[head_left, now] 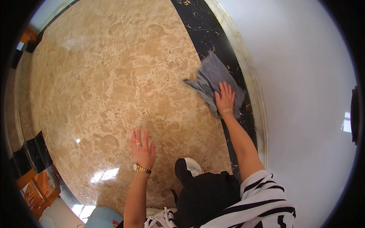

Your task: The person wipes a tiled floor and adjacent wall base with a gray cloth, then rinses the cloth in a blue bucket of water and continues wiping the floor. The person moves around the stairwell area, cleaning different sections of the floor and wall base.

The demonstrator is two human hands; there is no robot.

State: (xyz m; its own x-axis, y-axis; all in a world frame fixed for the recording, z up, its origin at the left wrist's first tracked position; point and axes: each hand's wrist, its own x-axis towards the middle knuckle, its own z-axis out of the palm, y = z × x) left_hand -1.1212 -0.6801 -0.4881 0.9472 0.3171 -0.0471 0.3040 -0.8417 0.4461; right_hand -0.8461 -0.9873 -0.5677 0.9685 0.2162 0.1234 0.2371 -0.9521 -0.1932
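Under my right hand (225, 98) lies a crumpled grey cloth (212, 71), spread over the black stone border (204, 37) and partly over the brown marble floor (99, 85). The palm presses flat on the cloth with the fingers stretched out, not closed around it. My left hand (143, 151) has its fingers apart and holds nothing. It is over the marble to the lower left of the cloth; whether it touches the floor I cannot tell. A ring and a gold-coloured watch (142, 168) are on that hand and wrist.
A pale stone skirting (251, 71) and a white wall (296, 99) run along the right. A light blue bucket (102, 218) stands at the bottom left. Wooden railing parts (42, 188) and black stone edges (35, 151) are at the left. My shoe (194, 166) rests on the marble.
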